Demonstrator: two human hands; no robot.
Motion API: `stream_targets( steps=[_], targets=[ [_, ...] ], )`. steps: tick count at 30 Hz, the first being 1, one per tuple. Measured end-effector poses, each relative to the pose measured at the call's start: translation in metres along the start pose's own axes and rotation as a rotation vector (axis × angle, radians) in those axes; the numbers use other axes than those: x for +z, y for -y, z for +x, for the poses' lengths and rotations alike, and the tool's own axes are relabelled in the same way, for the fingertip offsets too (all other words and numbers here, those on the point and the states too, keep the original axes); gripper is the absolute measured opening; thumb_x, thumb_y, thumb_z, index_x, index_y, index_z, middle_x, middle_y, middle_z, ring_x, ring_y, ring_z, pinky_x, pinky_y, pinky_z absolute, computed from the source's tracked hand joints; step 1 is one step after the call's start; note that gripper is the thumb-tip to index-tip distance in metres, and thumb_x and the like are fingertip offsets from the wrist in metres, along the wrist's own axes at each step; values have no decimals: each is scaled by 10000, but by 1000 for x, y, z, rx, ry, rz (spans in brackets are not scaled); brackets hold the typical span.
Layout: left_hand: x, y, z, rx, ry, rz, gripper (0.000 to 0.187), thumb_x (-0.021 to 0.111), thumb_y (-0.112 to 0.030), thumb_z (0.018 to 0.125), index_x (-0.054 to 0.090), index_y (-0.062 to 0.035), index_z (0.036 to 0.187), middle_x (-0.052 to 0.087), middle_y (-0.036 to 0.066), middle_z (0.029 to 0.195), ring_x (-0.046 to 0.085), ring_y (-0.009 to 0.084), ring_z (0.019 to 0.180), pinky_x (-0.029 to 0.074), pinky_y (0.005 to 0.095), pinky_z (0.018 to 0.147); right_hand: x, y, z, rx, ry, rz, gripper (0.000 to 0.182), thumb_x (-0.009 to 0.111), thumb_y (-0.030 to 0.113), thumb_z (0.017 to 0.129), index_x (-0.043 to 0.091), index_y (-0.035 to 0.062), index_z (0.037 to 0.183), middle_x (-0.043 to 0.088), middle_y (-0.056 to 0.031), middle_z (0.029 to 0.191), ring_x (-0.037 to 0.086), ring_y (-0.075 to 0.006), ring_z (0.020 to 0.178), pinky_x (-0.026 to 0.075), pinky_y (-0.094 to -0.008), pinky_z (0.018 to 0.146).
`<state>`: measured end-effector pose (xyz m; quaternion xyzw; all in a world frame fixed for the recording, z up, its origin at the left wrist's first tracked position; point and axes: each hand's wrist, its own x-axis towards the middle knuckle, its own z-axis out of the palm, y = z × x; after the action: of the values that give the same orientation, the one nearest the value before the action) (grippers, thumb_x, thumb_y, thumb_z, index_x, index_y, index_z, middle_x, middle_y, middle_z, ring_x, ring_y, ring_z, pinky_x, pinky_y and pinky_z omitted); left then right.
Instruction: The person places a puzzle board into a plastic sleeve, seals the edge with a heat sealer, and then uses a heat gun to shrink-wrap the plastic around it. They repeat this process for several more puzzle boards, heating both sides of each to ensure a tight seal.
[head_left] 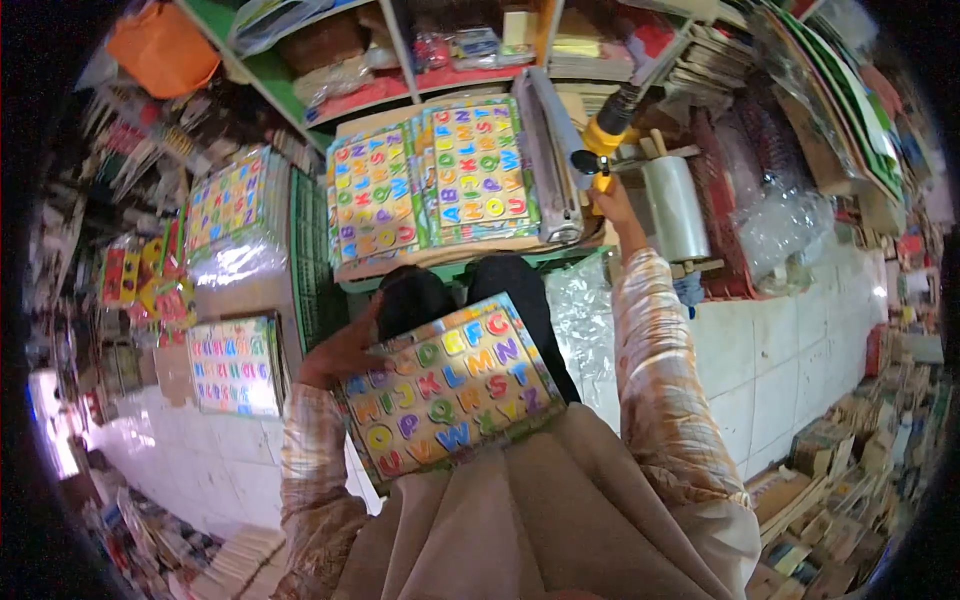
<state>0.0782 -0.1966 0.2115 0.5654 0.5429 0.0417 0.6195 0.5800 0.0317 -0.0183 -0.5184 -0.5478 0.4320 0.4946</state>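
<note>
An alphabet board with colourful letters lies tilted on my lap. My left hand rests at its upper left corner, the fingers partly over the board. At the upper right, my right hand is wrapped round the grip of a yellow and black heat gun. The tool stands over the right side of the work surface, apart from the board. In front of my knees are two stacks of similar boards, a left one and a right one, beside a grey binder-like object.
A roll of clear film lies right of the tool, near a red crate with crumpled plastic. More letter boards are stacked at the left, above a number board. Shelves stand at the back.
</note>
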Motion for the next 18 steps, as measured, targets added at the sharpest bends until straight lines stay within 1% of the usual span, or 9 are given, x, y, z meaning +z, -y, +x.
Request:
stream_targets(
  steps=[1,3,6,7,8,10,12,14,18],
  targets=[
    [-4,-6,-8,2,-23,-94,1039,782,-128,702,74,-49,1459,271,134,1470,294,191,1314,276,341,1070,2,0,0,8,-52,-69,268,617,47,765,498,33,1005,539,-15,792,549,-128,711,470,-288,619],
    [3,-11,-22,45,-51,-474,949,778,-102,701,189,-28,1442,386,133,1406,403,192,1239,358,318,1014,6,11,-2,99,-86,-58,271,626,63,766,506,28,1007,550,-19,793,547,-132,712,467,-284,632],
    [1,27,-6,-117,90,-277,738,779,-169,713,422,-1,1337,569,130,1227,543,174,1077,446,300,903,-1,7,1,77,-9,-122,268,640,77,759,525,26,996,573,-32,810,560,-143,729,468,-291,651],
    [7,33,2,-92,46,-170,676,780,-195,713,476,-2,1286,604,128,1148,568,160,1009,461,298,862,9,48,-13,128,-41,-154,250,657,87,744,563,31,968,597,-37,826,575,-148,747,466,-300,671],
    [15,38,8,-65,4,-63,618,780,-222,713,530,-4,1235,640,127,1070,593,146,942,477,296,821,1,38,-5,134,66,-227,473,711,133,725,517,-15,1130,623,-90,960,598,-200,859,475,-328,761],
    [21,32,17,-48,-70,68,535,778,-253,718,599,-11,1160,679,109,972,620,133,859,495,296,755,0,31,-6,162,70,-220,491,716,142,714,516,-9,1136,629,-102,953,605,-219,858,474,-334,767],
    [24,10,23,-69,-141,114,478,772,-264,726,630,-23,1114,687,75,933,623,135,830,501,300,707,2,40,-11,177,19,-173,564,731,175,694,492,-7,1171,617,-132,1033,592,-245,950,458,-353,820],
    [22,10,35,78,-211,238,516,773,-311,705,626,-33,1114,685,124,903,655,199,779,513,325,688,4,55,-15,245,-22,-203,534,706,136,721,478,14,1188,587,-86,1037,559,-201,953,440,-310,832],
    [25,8,52,377,-465,564,498,736,-362,714,631,-49,1087,677,150,895,652,312,824,511,367,736,-21,42,-13,184,-189,-89,639,708,121,726,420,5,1285,550,-127,1144,521,-234,1064,423,-335,895]
  ],
)
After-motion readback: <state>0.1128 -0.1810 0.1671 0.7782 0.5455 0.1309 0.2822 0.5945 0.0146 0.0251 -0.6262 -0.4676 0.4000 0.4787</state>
